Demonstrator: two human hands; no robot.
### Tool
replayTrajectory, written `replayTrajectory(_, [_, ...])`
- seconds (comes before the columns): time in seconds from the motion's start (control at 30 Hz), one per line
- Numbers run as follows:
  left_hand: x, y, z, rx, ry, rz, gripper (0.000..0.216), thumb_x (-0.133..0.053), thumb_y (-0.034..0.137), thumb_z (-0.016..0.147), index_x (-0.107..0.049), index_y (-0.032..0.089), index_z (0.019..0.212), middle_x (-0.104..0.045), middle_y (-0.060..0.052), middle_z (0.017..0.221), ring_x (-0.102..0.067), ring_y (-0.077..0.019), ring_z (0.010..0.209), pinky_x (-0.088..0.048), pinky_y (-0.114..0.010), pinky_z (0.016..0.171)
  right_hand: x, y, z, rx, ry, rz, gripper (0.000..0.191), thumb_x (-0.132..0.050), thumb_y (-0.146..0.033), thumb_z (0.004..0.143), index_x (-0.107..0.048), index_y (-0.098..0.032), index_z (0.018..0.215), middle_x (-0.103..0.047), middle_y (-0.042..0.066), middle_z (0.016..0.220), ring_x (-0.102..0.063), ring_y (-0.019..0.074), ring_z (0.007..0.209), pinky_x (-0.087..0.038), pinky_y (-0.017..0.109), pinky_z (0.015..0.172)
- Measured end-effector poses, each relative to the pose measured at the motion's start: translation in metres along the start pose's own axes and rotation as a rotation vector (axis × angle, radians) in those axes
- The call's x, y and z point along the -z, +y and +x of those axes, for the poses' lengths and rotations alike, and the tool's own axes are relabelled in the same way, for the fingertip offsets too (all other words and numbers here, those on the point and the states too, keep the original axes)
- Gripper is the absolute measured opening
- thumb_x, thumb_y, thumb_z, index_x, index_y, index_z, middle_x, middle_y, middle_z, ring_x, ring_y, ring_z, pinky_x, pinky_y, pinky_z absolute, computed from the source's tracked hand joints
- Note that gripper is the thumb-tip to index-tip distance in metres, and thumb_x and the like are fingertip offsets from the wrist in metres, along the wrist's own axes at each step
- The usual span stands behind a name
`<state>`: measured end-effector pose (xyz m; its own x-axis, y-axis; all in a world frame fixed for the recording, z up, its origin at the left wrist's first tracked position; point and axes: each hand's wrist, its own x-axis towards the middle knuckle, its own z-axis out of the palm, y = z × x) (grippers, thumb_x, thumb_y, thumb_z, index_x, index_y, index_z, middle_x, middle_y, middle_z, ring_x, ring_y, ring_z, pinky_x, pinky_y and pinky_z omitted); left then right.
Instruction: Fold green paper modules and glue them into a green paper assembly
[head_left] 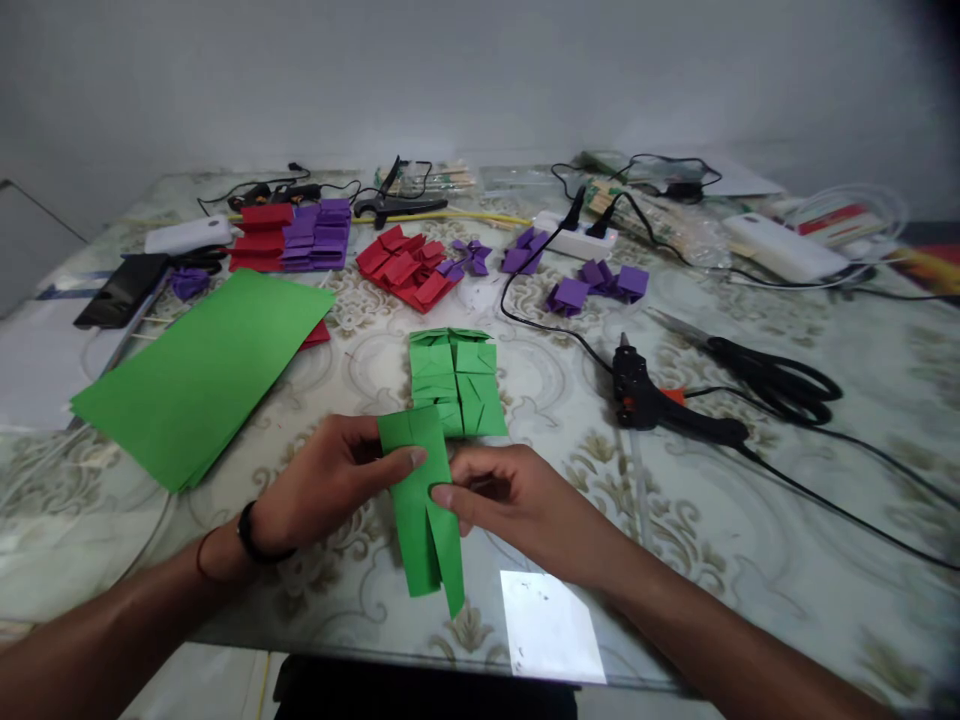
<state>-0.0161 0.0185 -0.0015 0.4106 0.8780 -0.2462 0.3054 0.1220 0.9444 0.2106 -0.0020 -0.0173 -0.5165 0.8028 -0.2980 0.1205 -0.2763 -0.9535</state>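
Observation:
Both my hands grip a folded green paper strip (422, 520) just above the table's near edge. My left hand (322, 485) pinches its upper left side with the thumb on top. Its right side is pressed between the thumb and fingers of my right hand (510, 500). The strip's two long flaps hang down toward me. Just beyond my fingers lies a small pile of folded green pieces (455, 380).
A stack of green sheets (202, 375) lies at left. Red folded pieces (405, 265) and purple folded pieces (596, 283) sit farther back. A black glue gun (652, 400) with its cord and black scissors (757, 365) lie at right. A phone (121, 290) rests far left.

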Motion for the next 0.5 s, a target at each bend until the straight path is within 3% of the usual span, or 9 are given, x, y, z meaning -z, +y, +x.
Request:
replayTrajectory(0.2, [-0.0016,0.0001,0.0007,0.062,-0.138,-0.063,0.025,-0.078,0.04,0.092,-0.086,0.017,0.092,-0.086,-0.005,0.095,-0.076,-0.0223,0.085,-0.057,-0.03,0.08,0.0014,-0.0022,0.0,0.01,0.062,0.01,0.048,-0.084,-0.061,0.086,-0.064,-0.02,0.07,-0.062,-0.002,0.065,-0.057,0.014,0.064,-0.043,0.029,0.064])
replayTrajectory(0.4, [-0.001,0.0006,0.0004,0.022,-0.059,-0.076,0.026,-0.077,0.041,0.092,-0.086,0.016,0.093,-0.086,-0.007,0.096,-0.076,-0.0234,0.087,-0.058,-0.031,0.08,0.0006,-0.0008,-0.0001,0.017,0.013,0.018,0.049,-0.082,-0.061,0.088,-0.063,-0.02,0.068,-0.062,-0.002,0.066,-0.056,0.0138,0.064,-0.042,0.028,0.063])
replayTrajectory(0.5, [-0.0009,0.0014,0.0005,0.024,-0.078,-0.045,0.027,-0.076,0.042,0.092,-0.085,0.016,0.089,-0.086,-0.006,0.096,-0.076,-0.0232,0.086,-0.058,-0.031,0.079,0.0,0.0,0.0002,0.013,0.04,0.002,0.051,-0.082,-0.062,0.087,-0.061,-0.02,0.066,-0.06,-0.003,0.063,-0.054,0.0132,0.061,-0.04,0.028,0.061])
